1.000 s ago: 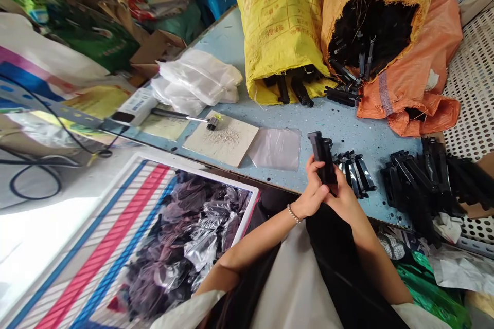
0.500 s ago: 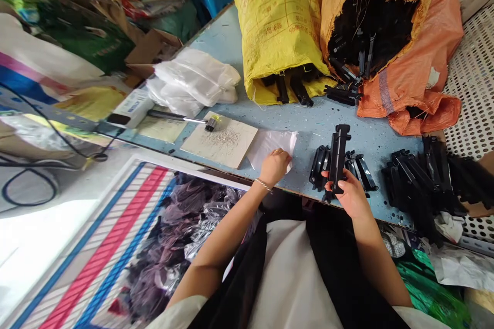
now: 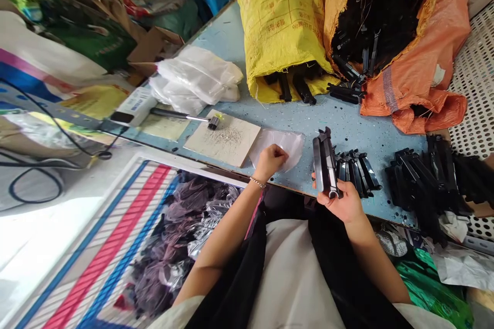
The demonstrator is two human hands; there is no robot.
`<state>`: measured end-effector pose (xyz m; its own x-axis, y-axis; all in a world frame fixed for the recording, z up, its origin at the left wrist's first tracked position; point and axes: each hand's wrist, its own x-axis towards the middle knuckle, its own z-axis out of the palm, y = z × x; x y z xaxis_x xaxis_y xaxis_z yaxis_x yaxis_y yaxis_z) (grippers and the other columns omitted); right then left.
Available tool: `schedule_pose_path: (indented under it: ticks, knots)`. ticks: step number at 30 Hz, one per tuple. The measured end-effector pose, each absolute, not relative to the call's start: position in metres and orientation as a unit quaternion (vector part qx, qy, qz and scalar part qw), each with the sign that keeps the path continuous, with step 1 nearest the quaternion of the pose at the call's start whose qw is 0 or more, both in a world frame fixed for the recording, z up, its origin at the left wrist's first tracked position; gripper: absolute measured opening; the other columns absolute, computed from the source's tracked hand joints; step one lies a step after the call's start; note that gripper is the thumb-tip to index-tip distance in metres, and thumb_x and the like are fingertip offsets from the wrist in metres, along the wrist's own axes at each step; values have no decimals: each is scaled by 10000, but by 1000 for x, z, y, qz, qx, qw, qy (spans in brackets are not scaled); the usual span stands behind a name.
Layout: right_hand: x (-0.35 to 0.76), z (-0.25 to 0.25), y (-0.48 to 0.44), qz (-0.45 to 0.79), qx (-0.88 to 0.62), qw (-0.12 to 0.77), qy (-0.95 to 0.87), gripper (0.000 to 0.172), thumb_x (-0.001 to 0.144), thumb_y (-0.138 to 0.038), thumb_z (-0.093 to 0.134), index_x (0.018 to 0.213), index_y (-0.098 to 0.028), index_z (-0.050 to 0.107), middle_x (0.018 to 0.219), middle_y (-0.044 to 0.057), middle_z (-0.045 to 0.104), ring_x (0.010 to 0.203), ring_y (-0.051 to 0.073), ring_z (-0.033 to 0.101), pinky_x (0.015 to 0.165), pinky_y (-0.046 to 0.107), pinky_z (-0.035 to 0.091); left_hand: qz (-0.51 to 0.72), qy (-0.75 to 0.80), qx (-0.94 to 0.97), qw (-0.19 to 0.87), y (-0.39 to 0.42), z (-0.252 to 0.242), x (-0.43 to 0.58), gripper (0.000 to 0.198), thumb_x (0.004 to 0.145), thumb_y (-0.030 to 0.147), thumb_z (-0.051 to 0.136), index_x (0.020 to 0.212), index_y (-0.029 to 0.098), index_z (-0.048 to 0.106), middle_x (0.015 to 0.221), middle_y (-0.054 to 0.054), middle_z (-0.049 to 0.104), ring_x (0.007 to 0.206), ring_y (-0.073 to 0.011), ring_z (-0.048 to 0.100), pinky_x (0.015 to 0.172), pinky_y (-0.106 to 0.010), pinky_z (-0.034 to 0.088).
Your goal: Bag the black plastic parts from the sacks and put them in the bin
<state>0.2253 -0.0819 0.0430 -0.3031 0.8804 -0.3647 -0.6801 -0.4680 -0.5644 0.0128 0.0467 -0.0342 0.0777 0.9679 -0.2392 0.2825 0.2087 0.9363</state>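
The right hand (image 3: 342, 199), fingers wrapped, holds long black plastic pieces (image 3: 326, 164) above the speckled blue counter (image 3: 370, 128). The left hand (image 3: 270, 160) is curled over a flat, clear plastic bag (image 3: 295, 147); whether it pinches it, I cannot tell. A row of similar black parts (image 3: 355, 172) lies just right.

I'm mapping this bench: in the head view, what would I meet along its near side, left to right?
White box, tan board, left hand, black parts held in the right hand, small row of black parts, larger black pile.
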Motion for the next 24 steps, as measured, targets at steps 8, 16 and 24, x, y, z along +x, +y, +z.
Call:
schedule_pose_path:
  ticks: [8, 16, 24]
  knots:
    - [178, 30, -70, 877, -244, 407, 72, 444, 847, -388, 515, 1153, -89, 637, 876, 101, 735, 615, 112, 536, 586, 235, 481, 338, 619, 563, 431, 44, -27, 0, 116, 684, 145, 631, 784, 197, 600, 655, 35, 635, 630, -138, 590, 628, -248, 412]
    - [178, 40, -72, 872, -230, 422, 95, 519, 877, -401, 425, 1217, -59, 615, 876, 111, 723, 594, 122, 508, 593, 266, 484, 365, 598, 496, 512, 41, -32, -6, 241, 658, 270, 721, 709, 216, 492, 529, 78, 519, 475, -108, 502, 496, -227, 369]
    - [181, 18, -74, 863, -255, 415, 133, 514, 885, -397, 438, 1246, -64, 590, 879, 99, 710, 604, 124, 508, 586, 266, 490, 325, 609, 623, 369, 35, -26, -15, 85, 764, 125, 573, 751, 202, 604, 711, -3, 675, 683, -167, 645, 672, -278, 511]
